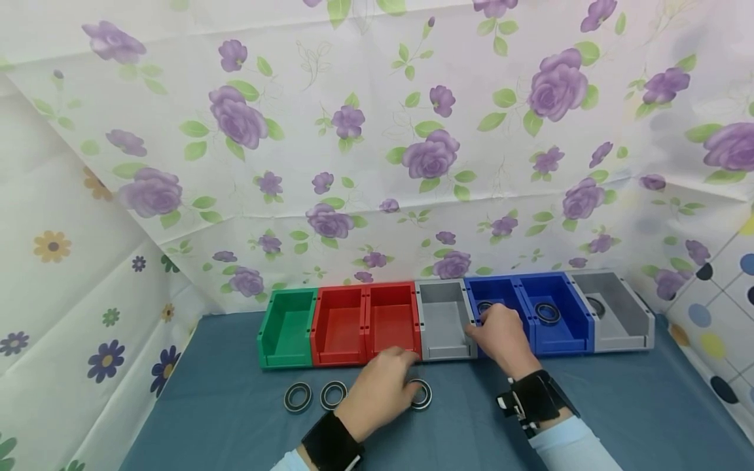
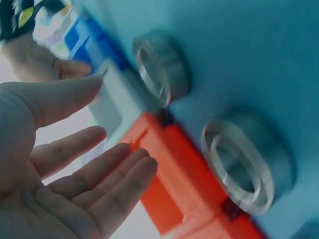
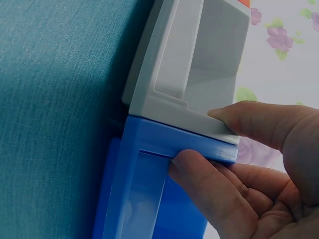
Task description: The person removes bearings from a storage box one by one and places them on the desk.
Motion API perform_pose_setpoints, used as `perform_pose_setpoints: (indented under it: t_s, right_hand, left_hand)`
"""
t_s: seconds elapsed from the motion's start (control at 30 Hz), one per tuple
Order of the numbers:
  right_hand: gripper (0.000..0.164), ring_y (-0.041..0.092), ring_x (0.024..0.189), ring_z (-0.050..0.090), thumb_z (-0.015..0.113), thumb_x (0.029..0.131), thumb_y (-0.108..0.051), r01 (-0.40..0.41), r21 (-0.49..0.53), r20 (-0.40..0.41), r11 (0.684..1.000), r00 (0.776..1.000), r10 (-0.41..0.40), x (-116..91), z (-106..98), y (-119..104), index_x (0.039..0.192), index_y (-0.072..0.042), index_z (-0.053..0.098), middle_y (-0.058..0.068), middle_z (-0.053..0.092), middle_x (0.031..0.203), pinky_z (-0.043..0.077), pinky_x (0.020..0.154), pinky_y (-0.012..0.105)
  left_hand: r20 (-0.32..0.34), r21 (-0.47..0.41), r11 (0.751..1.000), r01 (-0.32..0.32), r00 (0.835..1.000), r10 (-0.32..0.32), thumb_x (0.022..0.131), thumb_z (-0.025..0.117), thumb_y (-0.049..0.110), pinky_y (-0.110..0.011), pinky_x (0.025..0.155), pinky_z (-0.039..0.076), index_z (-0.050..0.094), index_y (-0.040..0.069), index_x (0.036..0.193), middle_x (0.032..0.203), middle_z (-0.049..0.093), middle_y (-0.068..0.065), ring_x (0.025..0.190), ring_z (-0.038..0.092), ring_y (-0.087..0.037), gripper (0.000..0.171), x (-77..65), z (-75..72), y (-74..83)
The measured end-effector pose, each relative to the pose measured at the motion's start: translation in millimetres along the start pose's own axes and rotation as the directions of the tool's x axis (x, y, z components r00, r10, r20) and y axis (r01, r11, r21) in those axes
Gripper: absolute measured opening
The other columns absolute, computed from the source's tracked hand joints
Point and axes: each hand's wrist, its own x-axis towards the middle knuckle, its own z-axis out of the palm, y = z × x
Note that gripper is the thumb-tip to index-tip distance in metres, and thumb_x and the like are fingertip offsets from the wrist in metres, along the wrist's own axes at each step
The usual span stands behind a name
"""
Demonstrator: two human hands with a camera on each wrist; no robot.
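My left hand (image 1: 377, 392) hovers over the table with its fingers apart, nothing in it. A ring-shaped ball bearing (image 1: 425, 396) lies by its fingertips, partly covered. Two more bearings, one at far left (image 1: 298, 397) and one by the wrist (image 1: 334, 394), lie on the cloth. In the left wrist view, a near bearing (image 2: 271, 164) is blurred. My right hand (image 1: 503, 337) reaches over the left blue bin (image 3: 134, 174), thumb on the grey bin's (image 3: 164, 104) side, fingers on the blue side; no bearing shows in it. A bearing (image 1: 484, 305) is inside that blue bin.
Left of the grey bin stand a green bin (image 1: 288, 361) and two red bins (image 1: 338, 358) (image 1: 393, 320). The right blue bin (image 1: 562, 345) holds a bearing (image 1: 547, 313); the end grey bin (image 1: 624, 342) holds another (image 1: 596, 306). A flowered sheet (image 1: 377, 163) hangs behind.
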Motion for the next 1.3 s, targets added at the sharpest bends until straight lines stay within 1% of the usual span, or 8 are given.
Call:
perform_pose_setpoints:
  t_s: [0.17, 0.37, 0.5, 0.63, 0.73, 0.87, 1.1, 1.3]
  right_hand:
    - [0.042, 0.011, 0.042, 0.032, 0.067, 0.081, -0.027, 0.001, -0.005, -0.003, 1.000, 1.000, -0.001, -0.2, 0.0, -0.6, 0.054, -0.014, 0.037, -0.004, 0.027, 0.052, 0.025, 0.039, 0.025]
    - [0.042, 0.011, 0.042, 0.033, 0.067, 0.082, -0.028, -0.004, -0.008, 0.001, 1.000, 1.000, 0.004, -0.8, -1.0, -1.3, 0.055, -0.014, 0.038, -0.004, 0.028, 0.052, 0.026, 0.040, 0.025]
    - [0.042, 0.012, 0.043, 0.034, 0.067, 0.082, -0.028, -0.003, -0.011, 0.002, 1.000, 1.000, 0.003, -0.8, -1.2, -1.3, 0.055, -0.014, 0.038, -0.004, 0.028, 0.052, 0.027, 0.040, 0.025]
    - [0.041, 0.012, 0.043, 0.035, 0.067, 0.082, -0.028, -0.005, -0.010, 0.008, 1.000, 1.000, 0.005, -0.9, -1.2, -1.7, 0.055, -0.014, 0.038, -0.004, 0.029, 0.052, 0.027, 0.040, 0.025]
    - [0.041, 0.012, 0.043, 0.035, 0.067, 0.082, -0.028, -0.011, -0.010, 0.010, 1.000, 1.000, 0.011, -0.8, -1.3, -2.1, 0.055, -0.015, 0.038, -0.004, 0.029, 0.052, 0.027, 0.040, 0.026]
    - [0.041, 0.012, 0.042, 0.034, 0.067, 0.082, -0.028, -0.015, -0.007, 0.011, 1.000, 1.000, 0.015, -0.5, -1.3, -2.5, 0.055, -0.014, 0.038, -0.004, 0.028, 0.052, 0.027, 0.040, 0.026]
    - [0.038, 0.012, 0.043, 0.037, 0.066, 0.082, -0.027, -0.018, -0.008, 0.022, 1.000, 1.000, 0.018, -0.5, -0.8, -2.8, 0.055, -0.014, 0.042, -0.004, 0.030, 0.052, 0.029, 0.040, 0.026]
    - [0.040, 0.012, 0.043, 0.036, 0.066, 0.082, -0.027, -0.011, -0.005, 0.022, 1.000, 1.000, 0.011, -1.5, -1.5, -2.8, 0.055, -0.015, 0.040, -0.004, 0.029, 0.052, 0.028, 0.040, 0.025]
  left_hand:
    - [-0.188, -0.098, 0.993, 0.063, 0.979, -0.080, 0.082, 0.069, 0.035, -0.028, 0.080, 0.047, 0.055, 0.011, 0.127, 0.117, 0.058, -0.003, 0.101, 0.056, -0.015, 0.052, 2.8, -21.2, -12.4]
    - [-0.426, -0.145, 0.982, 0.120, 0.889, -0.172, 0.085, 0.065, 0.038, -0.028, 0.076, 0.048, 0.053, 0.007, 0.128, 0.115, 0.060, -0.008, 0.096, 0.059, -0.018, 0.055, 6.3, -33.4, -30.5]
    - [-0.470, -0.140, 0.968, 0.207, 0.847, -0.249, 0.084, 0.066, 0.037, -0.031, 0.076, 0.048, 0.051, 0.004, 0.130, 0.113, 0.060, -0.010, 0.096, 0.059, -0.019, 0.058, 10.1, -33.3, -42.0]
    - [-0.441, -0.165, 0.947, 0.276, 0.838, -0.321, 0.085, 0.065, 0.037, -0.029, 0.072, 0.049, 0.048, 0.002, 0.132, 0.110, 0.061, -0.011, 0.089, 0.061, -0.018, 0.062, 13.1, -29.8, -50.5]
    - [-0.412, -0.215, 0.932, 0.291, 0.838, -0.356, 0.087, 0.063, 0.038, -0.023, 0.060, 0.049, 0.048, 0.001, 0.132, 0.088, 0.063, -0.007, 0.070, 0.061, -0.012, 0.060, 15.2, -26.7, -54.6]
    - [-0.396, -0.274, 0.922, 0.274, 0.841, -0.367, 0.088, 0.062, 0.038, -0.019, 0.047, 0.043, 0.051, 0.000, 0.128, 0.062, 0.052, 0.003, 0.051, 0.051, -0.005, 0.055, 19.0, -22.9, -58.4]
    - [-0.369, -0.293, 0.915, 0.278, 0.850, -0.377, 0.088, 0.063, 0.033, -0.019, 0.054, 0.046, 0.063, 0.006, 0.103, 0.067, 0.056, 0.006, 0.055, 0.052, -0.004, 0.031, 25.7, -16.8, -61.7]
    - [-0.361, -0.279, 0.915, 0.292, 0.851, -0.382, 0.088, 0.063, 0.029, -0.022, 0.059, 0.049, 0.065, 0.006, 0.101, 0.075, 0.061, 0.003, 0.060, 0.054, -0.004, 0.027, 26.9, -15.4, -61.0]
